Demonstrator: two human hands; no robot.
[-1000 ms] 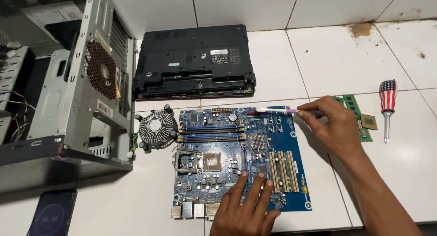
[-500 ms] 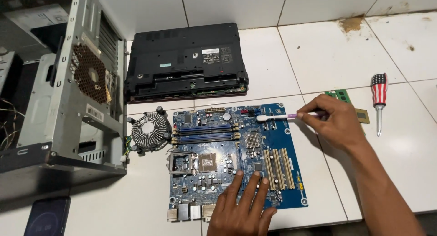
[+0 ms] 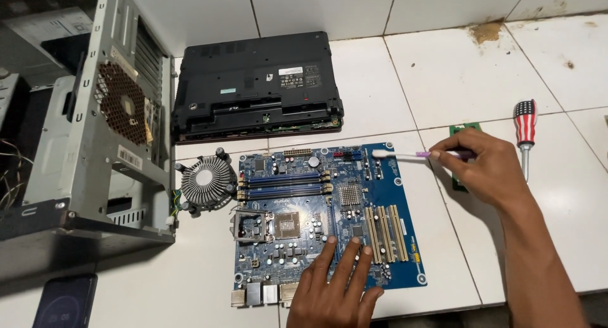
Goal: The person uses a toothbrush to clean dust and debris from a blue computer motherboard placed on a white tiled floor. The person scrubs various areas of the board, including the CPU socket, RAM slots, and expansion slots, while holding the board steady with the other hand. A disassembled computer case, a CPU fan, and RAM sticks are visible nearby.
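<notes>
Brush: slim, white-tipped with a purple handle, long axis nearly level across the view; tip points left and rests over the top right corner of the motherboard. Right hand pinches the handle end between thumb and fingertips.

Left hand: fingers spread flat, pressed on the lower edge of the motherboard near the tan slots.

Motherboard: blue, lying flat, long side running toward the person.

Change from earlier views: the brush tip sat further in over the board a second ago; it now lies nearer the right edge. Left hand unmoved.

Surroundings: white tiled surface with dark grout lines and a brown stain at the far right. Round cooler just left of the board. Closed black laptop, underside up, beyond it. Open grey case at left, phone in front of it. Screwdriver with striped handle at right, upright in view. Green card partly hidden behind the right hand.
</notes>
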